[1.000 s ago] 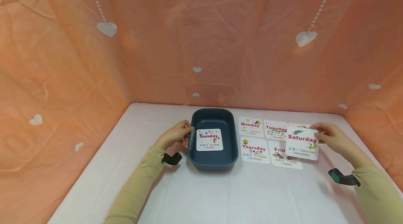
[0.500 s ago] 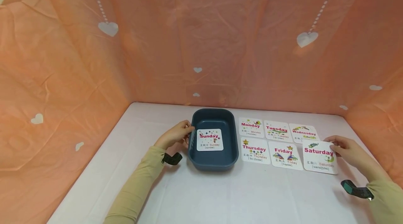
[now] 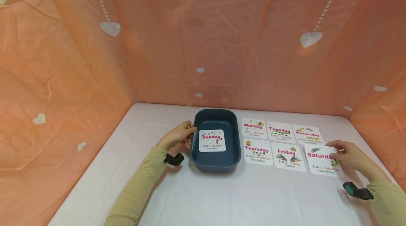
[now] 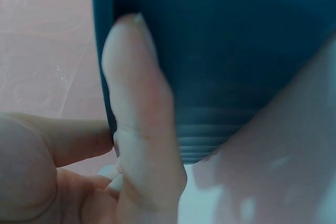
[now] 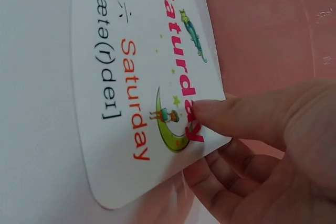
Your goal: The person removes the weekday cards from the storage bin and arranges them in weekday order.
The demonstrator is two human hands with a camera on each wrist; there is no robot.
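Note:
My left hand (image 3: 177, 135) grips the left wall of a dark blue plastic bin (image 3: 215, 168). In the left wrist view, one digit lies along the bin's side (image 4: 236, 51), with others across its edge. Inside the bin lies a white Sunday card (image 3: 211, 141). At the right, my right hand (image 3: 353, 156) pinches the Saturday card (image 3: 321, 166) by its right side. The right wrist view has the thumb on the printed face of that card (image 5: 115, 150) and fingers beneath; its held corner is lifted. The Friday card (image 3: 289, 156) lies just left of it.
Right of the bin, the Monday (image 3: 253, 129), Tuesday (image 3: 280, 132) and Wednesday (image 3: 307, 134) cards form a back row. The Thursday card (image 3: 257, 152) is in front, beside Friday. Orange cloth (image 3: 222, 42) with white hearts walls the white table (image 3: 203, 201) at back and sides.
My right hand has carried the Saturday card right and toward me, from above the Friday and Wednesday cards to beside Friday. The thumb now reaches further over its face. My left hand stays put.

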